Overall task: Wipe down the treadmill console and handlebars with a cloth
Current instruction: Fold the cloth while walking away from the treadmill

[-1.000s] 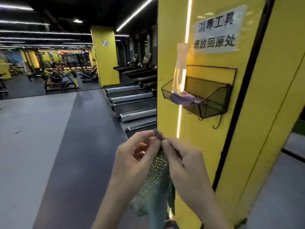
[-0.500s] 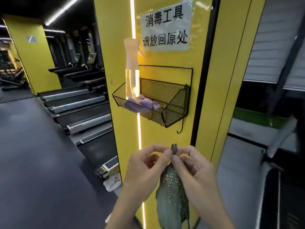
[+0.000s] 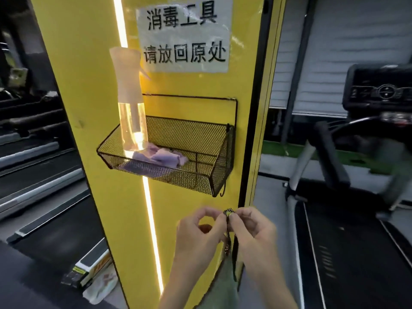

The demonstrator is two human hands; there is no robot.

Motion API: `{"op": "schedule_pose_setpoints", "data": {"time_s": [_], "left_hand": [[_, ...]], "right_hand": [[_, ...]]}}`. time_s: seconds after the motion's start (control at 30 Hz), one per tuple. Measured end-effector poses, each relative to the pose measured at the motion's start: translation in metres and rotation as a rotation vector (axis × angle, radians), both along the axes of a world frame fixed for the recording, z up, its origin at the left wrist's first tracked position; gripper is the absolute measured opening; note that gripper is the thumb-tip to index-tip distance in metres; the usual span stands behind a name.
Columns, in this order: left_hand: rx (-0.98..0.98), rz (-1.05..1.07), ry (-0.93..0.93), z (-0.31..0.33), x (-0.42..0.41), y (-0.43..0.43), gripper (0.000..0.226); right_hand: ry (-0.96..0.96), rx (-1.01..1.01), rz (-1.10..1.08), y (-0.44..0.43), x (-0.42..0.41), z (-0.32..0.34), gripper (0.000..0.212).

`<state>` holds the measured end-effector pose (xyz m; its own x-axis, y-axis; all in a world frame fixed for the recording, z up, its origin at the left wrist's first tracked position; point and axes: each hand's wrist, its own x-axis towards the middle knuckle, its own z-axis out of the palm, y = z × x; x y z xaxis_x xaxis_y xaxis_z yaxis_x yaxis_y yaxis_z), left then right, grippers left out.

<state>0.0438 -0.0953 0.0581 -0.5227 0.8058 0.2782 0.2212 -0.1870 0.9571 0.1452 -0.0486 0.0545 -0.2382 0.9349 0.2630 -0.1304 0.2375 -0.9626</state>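
Green cloth (image 3: 223, 288) between both hands

Below our left hand (image 3: 198, 235) and right hand (image 3: 252, 235), the cloth (image 3: 223, 286) is mostly hidden by our wrists and cut off at the bottom edge. Right of our hands, the treadmill (image 3: 356, 241) is blurred and cropped, its console (image 3: 379, 92) buttons too small to read.

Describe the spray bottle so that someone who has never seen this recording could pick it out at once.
Start at the yellow pillar with the white sign. Below the sign hangs a black wire-mesh basket; the spray bottle stands upright at its left end. It is the basket's only tall, rigid item, with a pale top and a clear lower body, beside a crumpled purple cloth.
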Motion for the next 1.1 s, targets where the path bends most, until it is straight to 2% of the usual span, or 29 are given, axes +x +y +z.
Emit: {"op": "schedule_pose_setpoints", "data": {"time_s": [0.23, 0.5, 0.83, 0.97, 1.1], "left_hand": [[-0.034, -0.007, -0.076, -0.025, -0.028, 0.04, 0.011], [-0.084, 0.016, -0.036, -0.027, -0.05, 0.075, 0.012], [-0.115, 0.015, -0.002, -0.041, -0.049, 0.083, 0.018], [-0.145, -0.012, 0.014, -0.043, -0.048, 0.083, 0.014], [-0.178, -0.006, 0.111, -0.037, -0.041, 0.08, 0.018]], "right_hand": [[0.092, -0.218, -0.123, 0.016, -0.033, -0.009, 0.01], [0.109, -0.223, -0.176, 0.041, -0.059, -0.008, 0.01], [0.024, -0.22, -0.273, 0.057, -0.064, -0.032, 0.009], [-0.001, -0.195, -0.224, 0.056, -0.059, -0.034, 0.007], [-0.015, -0.174, -0.158, 0.056, -0.036, -0.03, 0.009]]}}
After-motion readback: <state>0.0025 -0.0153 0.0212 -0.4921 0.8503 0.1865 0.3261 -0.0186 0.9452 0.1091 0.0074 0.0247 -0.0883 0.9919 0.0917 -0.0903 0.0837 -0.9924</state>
